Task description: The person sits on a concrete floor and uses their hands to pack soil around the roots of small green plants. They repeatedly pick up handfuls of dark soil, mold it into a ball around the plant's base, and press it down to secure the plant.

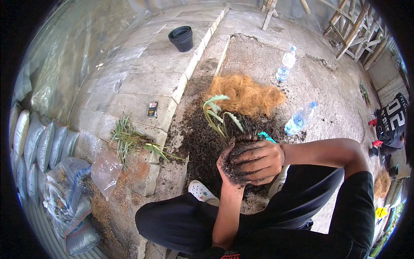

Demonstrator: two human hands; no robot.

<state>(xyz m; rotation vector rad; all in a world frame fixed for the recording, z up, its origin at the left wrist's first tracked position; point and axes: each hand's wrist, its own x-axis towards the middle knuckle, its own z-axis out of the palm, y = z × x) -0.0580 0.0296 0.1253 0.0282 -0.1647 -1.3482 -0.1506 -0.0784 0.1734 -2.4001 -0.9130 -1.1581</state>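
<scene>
A young plant (pixel 214 116) with serrated pale green leaves rises from between my hands, leaning away from me. My left hand (pixel 227 160) cups its soil-covered base from the left. Pressed over the other side is my right hand (pixel 258 158), its fingers caked with dark soil. Most of the root ball is hidden by the fingers. Below and around them spreads a heap of loose dark soil (pixel 207 155). Just beyond my right hand shows a turquoise item (pixel 267 137), perhaps twine, partly hidden. Orange-brown coir fibre (pixel 245 94) lies at the far side of the soil.
Two plastic bottles, one upright (pixel 286 64) and one tilted (pixel 300 118), are to the right. Stacked black pots (pixel 181 39), a small pack (pixel 152 109) and cut plants (pixel 129 139) sit on the left ledge. Filled bags (pixel 45 145) line the left; a person (pixel 391 123) is far right.
</scene>
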